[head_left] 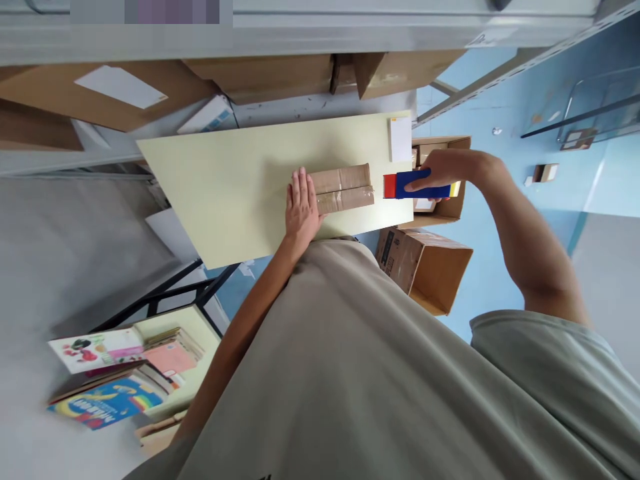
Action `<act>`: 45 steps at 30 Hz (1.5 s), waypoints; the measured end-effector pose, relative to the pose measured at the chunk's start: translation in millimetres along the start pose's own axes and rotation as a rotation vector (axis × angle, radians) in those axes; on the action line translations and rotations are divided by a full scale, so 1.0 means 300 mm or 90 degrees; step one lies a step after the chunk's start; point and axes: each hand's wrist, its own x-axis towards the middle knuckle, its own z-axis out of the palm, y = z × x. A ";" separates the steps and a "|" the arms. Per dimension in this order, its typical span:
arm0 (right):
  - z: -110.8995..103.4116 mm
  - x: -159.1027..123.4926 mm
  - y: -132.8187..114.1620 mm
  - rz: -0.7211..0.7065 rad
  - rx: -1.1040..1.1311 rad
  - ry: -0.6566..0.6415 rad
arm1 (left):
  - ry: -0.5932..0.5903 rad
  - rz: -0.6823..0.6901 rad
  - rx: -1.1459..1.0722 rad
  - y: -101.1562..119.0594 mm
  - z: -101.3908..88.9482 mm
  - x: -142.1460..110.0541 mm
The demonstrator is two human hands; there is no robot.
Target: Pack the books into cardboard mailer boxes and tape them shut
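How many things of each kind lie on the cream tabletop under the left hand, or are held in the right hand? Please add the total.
Cardboard package: 1
White rectangular item: 1
Blue-and-red tape dispenser, in the right hand: 1
Total: 3

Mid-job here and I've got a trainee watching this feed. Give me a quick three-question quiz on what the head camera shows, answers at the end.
1. Open question: what is the left hand touching?
2. True or false: the right hand holds a blue-and-red tape dispenser.
3. Multiple choice: where on the pale tabletop does the white card lie?
A) Under the left hand
B) Near the right end
C) Near the left end

Key:
1. The brown cardboard package, at its left end.
2. True.
3. B.
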 end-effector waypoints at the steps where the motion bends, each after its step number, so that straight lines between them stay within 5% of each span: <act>1: -0.006 -0.003 0.008 0.000 -0.009 0.013 | 0.006 0.001 -0.006 0.000 0.004 0.002; 12: 0.020 0.108 0.047 0.028 -0.036 0.053 | 0.042 0.028 -0.120 -0.012 0.014 -0.003; 25: -0.015 0.131 0.002 -0.023 -0.097 0.024 | 0.001 0.010 -0.034 -0.026 0.013 -0.006; 41: 0.039 0.400 0.255 -0.230 -0.054 0.035 | -0.021 -0.121 -0.021 0.050 -0.042 0.031; 45: 0.069 0.443 0.255 -0.240 -0.035 0.069 | -0.028 -0.163 -0.030 0.085 -0.047 0.037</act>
